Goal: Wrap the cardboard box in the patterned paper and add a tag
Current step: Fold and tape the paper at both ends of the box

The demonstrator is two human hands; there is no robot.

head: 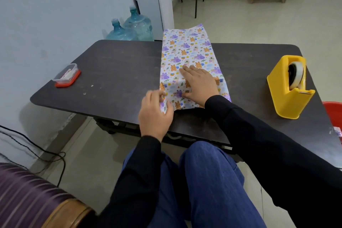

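Observation:
The patterned paper [187,50], white with purple and orange animals, lies lengthwise across the dark table [114,72] and overhangs its far edge. It is folded over something underneath; the cardboard box itself is hidden. My right hand [199,84] presses flat on the paper's near part with straight fingers. My left hand [156,111] pinches the paper's near left corner at the table's front edge. No tag is plainly visible.
A yellow tape dispenser [288,87] stands at the table's right. A small clear container on a red lid [67,76] sits at the left. A red bucket's rim [334,113] shows at the right edge. Water bottles [133,27] stand behind the table.

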